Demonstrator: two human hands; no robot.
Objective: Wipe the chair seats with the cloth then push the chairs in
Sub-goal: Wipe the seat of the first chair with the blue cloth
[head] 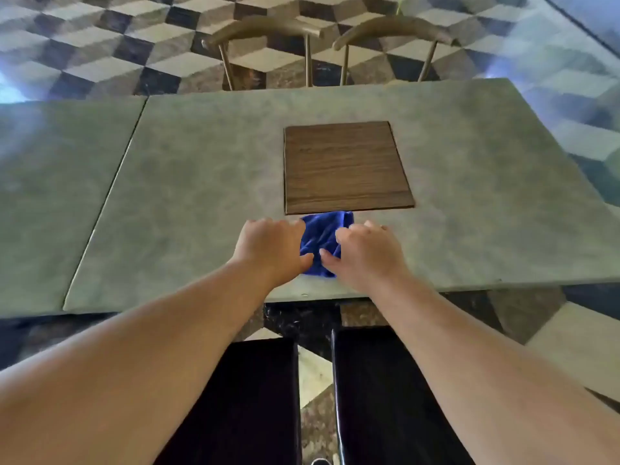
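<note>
Blue cloth lies bunched on grey counter, touching wooden inset; left hand and right hand pinch its sides; soft, light, limp; better gather by bunched middle.

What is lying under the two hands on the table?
A crumpled blue cloth lies between and partly under the left hand and right hand. Its edges beneath the palms are hidden.

Bare table top all around; only the flush wooden panel nearby.
</note>
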